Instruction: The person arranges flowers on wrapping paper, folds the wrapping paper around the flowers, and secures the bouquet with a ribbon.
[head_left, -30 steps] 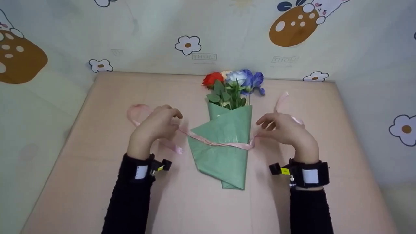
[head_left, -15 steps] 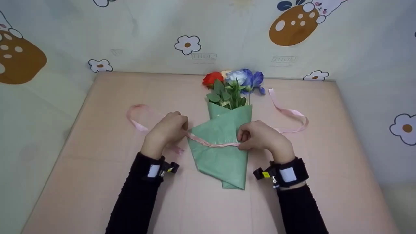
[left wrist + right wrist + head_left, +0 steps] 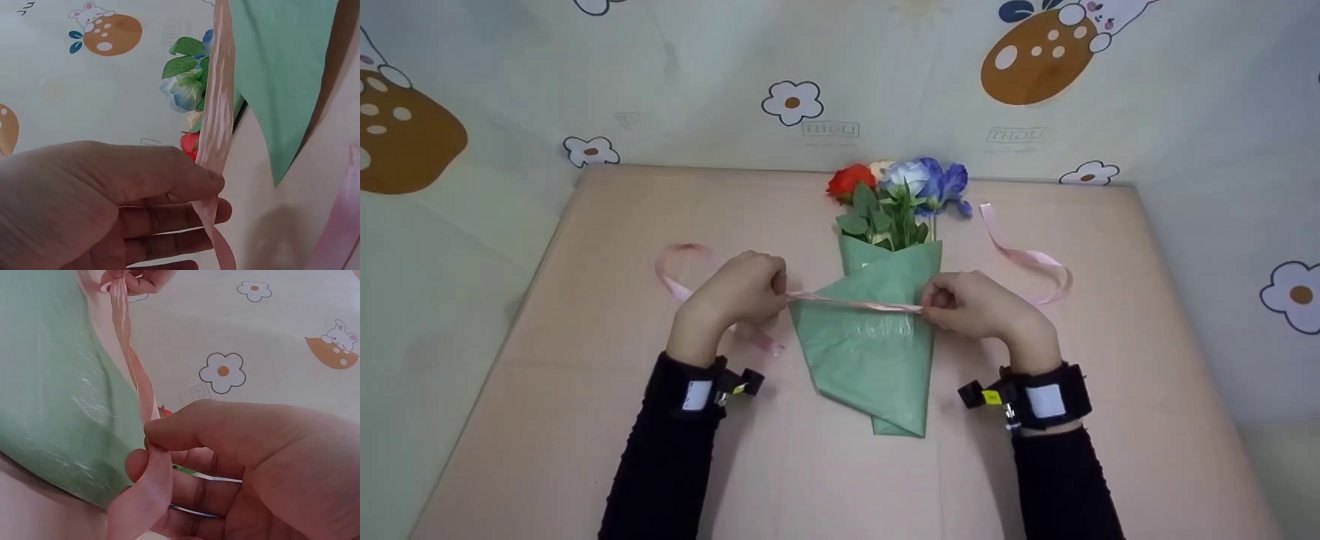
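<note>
A bouquet in green wrapping paper (image 3: 862, 382) lies on the table, its flowers at the far end: a red rose (image 3: 851, 184), a pale blue one (image 3: 906, 177) and a blue-purple one (image 3: 951, 184). Across its front runs a pink ribbon (image 3: 855, 304), pulled nearly straight and somewhat twisted. At the paper's left corner, my left hand (image 3: 739, 296) pinches the ribbon (image 3: 219, 95) between thumb and index finger. My right hand (image 3: 986, 307) pinches it by the paper's right edge. In the right wrist view the ribbon (image 3: 143, 492) hangs down past my thumb.
Loose ribbon curls lie on the pinkish tabletop (image 3: 825, 487) on both sides, a left loop (image 3: 666, 274) and a right tail (image 3: 1042, 260). Behind the table's far edge rises a pale patterned backdrop (image 3: 705, 75), close beyond the flowers.
The right hand came inward to the ribbon on the paper, then moved back out a little. The ribbon's middle has risen toward the flowers and straightened. The right tail dropped flat onto the table.
</note>
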`<state>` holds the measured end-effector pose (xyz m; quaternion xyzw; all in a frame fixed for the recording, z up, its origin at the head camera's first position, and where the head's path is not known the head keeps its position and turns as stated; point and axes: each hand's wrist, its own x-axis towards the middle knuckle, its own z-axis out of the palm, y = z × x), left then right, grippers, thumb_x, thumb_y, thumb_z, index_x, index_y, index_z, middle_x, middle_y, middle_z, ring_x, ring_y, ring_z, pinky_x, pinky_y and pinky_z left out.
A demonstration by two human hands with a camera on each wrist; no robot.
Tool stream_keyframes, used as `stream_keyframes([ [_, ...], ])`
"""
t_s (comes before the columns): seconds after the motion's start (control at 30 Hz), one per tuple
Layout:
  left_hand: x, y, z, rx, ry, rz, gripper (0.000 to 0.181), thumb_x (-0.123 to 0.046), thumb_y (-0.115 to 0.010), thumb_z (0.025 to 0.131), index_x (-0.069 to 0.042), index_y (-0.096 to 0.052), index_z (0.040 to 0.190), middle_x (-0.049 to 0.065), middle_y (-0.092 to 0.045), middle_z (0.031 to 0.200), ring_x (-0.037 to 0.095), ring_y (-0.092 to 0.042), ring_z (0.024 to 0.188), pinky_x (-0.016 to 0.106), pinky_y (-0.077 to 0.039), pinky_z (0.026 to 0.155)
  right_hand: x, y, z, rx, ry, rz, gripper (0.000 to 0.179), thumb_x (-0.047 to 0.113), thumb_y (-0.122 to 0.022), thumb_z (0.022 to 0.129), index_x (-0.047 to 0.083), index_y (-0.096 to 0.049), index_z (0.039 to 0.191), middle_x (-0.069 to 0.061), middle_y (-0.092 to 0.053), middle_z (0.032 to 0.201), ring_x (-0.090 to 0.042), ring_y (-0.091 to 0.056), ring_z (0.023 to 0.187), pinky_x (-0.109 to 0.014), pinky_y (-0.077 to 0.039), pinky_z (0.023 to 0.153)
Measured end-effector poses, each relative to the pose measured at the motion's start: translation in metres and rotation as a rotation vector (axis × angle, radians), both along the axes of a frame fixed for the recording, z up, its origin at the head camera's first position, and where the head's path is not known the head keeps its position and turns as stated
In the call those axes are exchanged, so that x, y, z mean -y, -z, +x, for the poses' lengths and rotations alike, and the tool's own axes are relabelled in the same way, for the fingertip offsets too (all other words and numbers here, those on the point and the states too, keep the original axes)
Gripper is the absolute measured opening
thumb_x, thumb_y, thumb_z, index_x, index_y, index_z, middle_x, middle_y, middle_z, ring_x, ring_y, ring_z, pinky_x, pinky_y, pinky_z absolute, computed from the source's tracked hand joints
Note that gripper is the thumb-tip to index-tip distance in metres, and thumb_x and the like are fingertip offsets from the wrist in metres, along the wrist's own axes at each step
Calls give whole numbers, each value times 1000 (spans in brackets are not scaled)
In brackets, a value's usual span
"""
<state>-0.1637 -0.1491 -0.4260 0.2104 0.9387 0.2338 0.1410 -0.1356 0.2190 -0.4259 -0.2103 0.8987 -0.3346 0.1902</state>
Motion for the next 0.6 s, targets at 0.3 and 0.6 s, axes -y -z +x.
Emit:
stream_keyframes([
  [0.3, 2, -7, 1, 7, 27, 64, 11, -12, -76, 96, -10, -66, 91, 3, -63, 80, 23, -59, 77, 38, -48, 73, -10, -9, 1, -12, 20, 22, 16, 21, -67, 109, 9, -78, 109, 2, -60, 77, -14, -53, 67, -29, -45, 63],
  [0.6, 8, -17, 1, -65, 26, 129, 14, -9, -73, 100, -4, -74, 113, 6, -67, 84, 24, -62, 80, 40, -52, 80, -18, -19, 5, -52, 30, -59, 17, 27, -73, 108, 17, -76, 121, 5, -45, 71, -13, -42, 62, -27, -36, 59],
])
